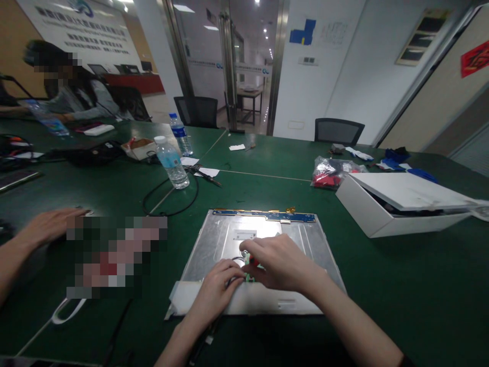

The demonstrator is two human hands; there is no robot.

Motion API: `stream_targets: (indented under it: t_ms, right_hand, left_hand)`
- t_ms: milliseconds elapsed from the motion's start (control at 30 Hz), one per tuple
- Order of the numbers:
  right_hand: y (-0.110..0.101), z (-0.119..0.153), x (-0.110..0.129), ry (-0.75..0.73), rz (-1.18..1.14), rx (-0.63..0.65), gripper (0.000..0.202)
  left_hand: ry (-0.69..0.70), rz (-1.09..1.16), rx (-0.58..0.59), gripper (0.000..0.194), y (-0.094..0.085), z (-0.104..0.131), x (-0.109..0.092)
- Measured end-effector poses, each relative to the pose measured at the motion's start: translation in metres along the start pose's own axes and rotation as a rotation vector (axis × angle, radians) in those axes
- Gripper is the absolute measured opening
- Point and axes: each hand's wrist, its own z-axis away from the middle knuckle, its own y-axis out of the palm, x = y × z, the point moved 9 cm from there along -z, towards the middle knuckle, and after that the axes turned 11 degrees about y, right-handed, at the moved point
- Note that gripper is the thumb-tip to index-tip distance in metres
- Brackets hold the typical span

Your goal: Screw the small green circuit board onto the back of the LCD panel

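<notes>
A flat metal-backed display panel (225,239) lies on the green table in front of me, with a blue circuit strip (260,216) along its far edge. My right hand (278,262) is closed over the panel's middle, gripping what looks like a screwdriver (252,260) with a red and black handle; its tip is hidden. Below the fingers shows part of a small green circuit board (249,277). My left hand (221,283) rests beside that board, fingers bent around a dark cable (230,281) near the board's left edge.
A white box (397,224) with its lid ajar stands right, near a plastic bag with red items (332,173). Water bottles (173,165) and a black cable (196,196) lie beyond the panel. At left, another person's hand (53,224) rests on the table; another person sits farther back.
</notes>
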Motion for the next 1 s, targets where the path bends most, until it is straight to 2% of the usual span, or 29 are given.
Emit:
stream_targets:
  t_ms: [100,300,467,567,800,900,1000]
  right_hand:
    - [0.000,0.000,0.001,0.007,0.038,-0.009,0.020]
    - [-0.007,0.006,0.014,-0.091,-0.013,-0.010,0.024]
    - [-0.001,0.002,0.006,-0.010,0.062,-0.018,0.017]
    - [0.004,0.000,-0.001,0.042,0.108,0.002,0.022]
    - [-0.005,0.005,0.007,-0.057,-0.007,0.015,0.022]
    - [-0.002,0.002,0.003,-0.011,0.017,0.010,0.019]
    - [0.002,-0.001,-0.002,0.036,0.059,0.007,0.026]
  left_hand:
    - [-0.010,0.017,-0.001,0.018,0.000,0.000,0.001]
    - [-0.016,0.025,-0.008,0.019,0.000,0.000,-0.001]
    - [-0.024,0.019,-0.006,0.018,0.000,0.000,0.002]
    - [-0.021,0.023,-0.004,0.018,0.001,0.001,0.003]
    - [-0.013,0.021,0.002,0.018,0.001,0.001,0.002]
    - [-0.022,0.023,-0.002,0.017,0.000,0.000,0.001]
    - [-0.025,0.028,0.004,0.018,0.000,0.000,0.001]
